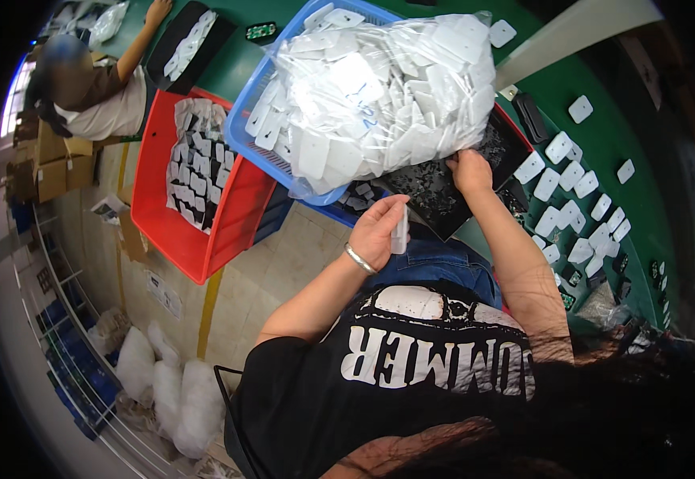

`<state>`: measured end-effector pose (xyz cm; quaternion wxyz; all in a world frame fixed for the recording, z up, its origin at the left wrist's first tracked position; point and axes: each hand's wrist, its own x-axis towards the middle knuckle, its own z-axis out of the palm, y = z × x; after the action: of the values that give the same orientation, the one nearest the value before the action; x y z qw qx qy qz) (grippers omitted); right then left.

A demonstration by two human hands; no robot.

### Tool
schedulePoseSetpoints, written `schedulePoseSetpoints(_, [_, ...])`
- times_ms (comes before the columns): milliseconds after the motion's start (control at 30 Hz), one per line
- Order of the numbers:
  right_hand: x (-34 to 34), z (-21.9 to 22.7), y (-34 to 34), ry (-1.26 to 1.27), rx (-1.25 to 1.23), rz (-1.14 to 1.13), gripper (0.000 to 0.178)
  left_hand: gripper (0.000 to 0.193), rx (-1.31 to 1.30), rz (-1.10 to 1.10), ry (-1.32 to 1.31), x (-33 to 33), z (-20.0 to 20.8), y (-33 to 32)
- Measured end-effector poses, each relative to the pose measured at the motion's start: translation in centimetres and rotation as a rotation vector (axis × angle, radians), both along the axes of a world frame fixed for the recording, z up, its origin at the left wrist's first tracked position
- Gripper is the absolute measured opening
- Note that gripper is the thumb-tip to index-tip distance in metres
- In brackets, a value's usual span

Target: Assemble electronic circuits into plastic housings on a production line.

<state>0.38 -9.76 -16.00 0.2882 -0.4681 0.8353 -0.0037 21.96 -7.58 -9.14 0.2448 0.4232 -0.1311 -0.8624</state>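
Note:
My left hand, with a silver bangle at its wrist, is closed around a flat white plastic cover held on edge in front of my lap. My right hand reaches over a black tray of small dark parts. Its fingers are drawn together at the tray, and anything between them is too small or hidden to make out. Just beyond that hand bulges a clear plastic bag packed with white covers, lying over a blue basket and hiding part of the tray.
Left of the basket stands a red bin holding black-and-white pieces. Many loose white covers lie on the green table at right. A person works at the far left near a black box. White bags stand on the floor.

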Motion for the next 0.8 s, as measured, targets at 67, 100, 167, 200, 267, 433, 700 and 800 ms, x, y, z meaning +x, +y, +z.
schedulePoseSetpoints(67, [0.2,-0.3,-0.1,0.003,0.027,0.008,0.022,0.024,-0.035,0.014,-0.032,-0.2,0.1,0.1])
schedulePoseSetpoints(100, [0.2,-0.4,-0.1,0.011,0.051,0.0,0.023,0.024,-0.073,0.012,-0.06,-0.3,0.1,0.1])
schedulePoseSetpoints(167, [0.0,0.1,0.0,0.007,0.054,0.005,0.022,0.024,-0.05,0.003,-0.008,-0.5,0.1,-0.4])
schedulePoseSetpoints(200, [0.0,0.3,0.1,0.002,0.054,0.015,0.021,0.024,0.022,0.022,0.095,-0.6,0.4,-0.6])
schedulePoseSetpoints(267, [-0.2,0.9,0.3,-0.002,0.053,0.018,0.019,0.03,0.13,0.013,0.227,-0.9,0.9,-1.0])
schedulePoseSetpoints(433, [-0.9,3.5,2.1,-0.087,-0.198,0.062,0.016,0.036,-0.161,-0.11,0.124,-2.3,1.5,-0.5])
schedulePoseSetpoints(700, [-1.5,12.6,11.2,-1.052,-0.589,-0.619,0.009,0.042,-0.365,-0.429,-0.004,-6.1,4.6,-1.2])
schedulePoseSetpoints(800, [-1.0,13.9,13.3,-0.767,-0.766,-0.481,0.006,0.045,-0.559,-0.526,0.039,-8.6,5.1,-0.2])
